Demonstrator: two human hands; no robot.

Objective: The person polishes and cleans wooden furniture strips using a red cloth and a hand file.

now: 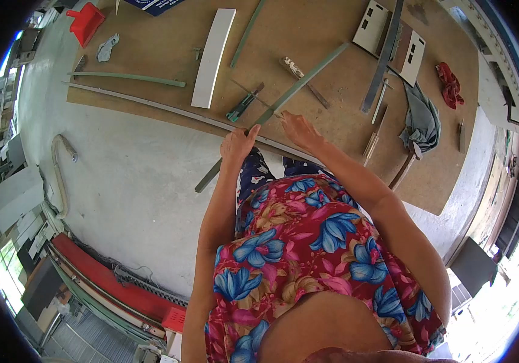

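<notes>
A long green strip (308, 77) lies slantwise across the front edge of the work table, its near end sticking out past the edge. My left hand (239, 145) is closed around this strip just at the edge. To its right, my right hand (300, 130) is closed on a thin rod-like tool (253, 95), which crosses over the strip and points up to the left. Its exact kind is too small to tell. Close by on the board lies a green-and-black handled tool (245, 105). A worn tool with a pale handle (292, 67) rests beyond the strip.
The brown table (150, 42) holds a white panel (214, 57), other green strips (132, 78), a dark metal bar (383, 57), slotted plates (407, 57), a grey cloth (421, 118) and a red cloth (449, 85). A red dustpan (85, 24) sits at the far left. A hose (59, 175) lies on the floor.
</notes>
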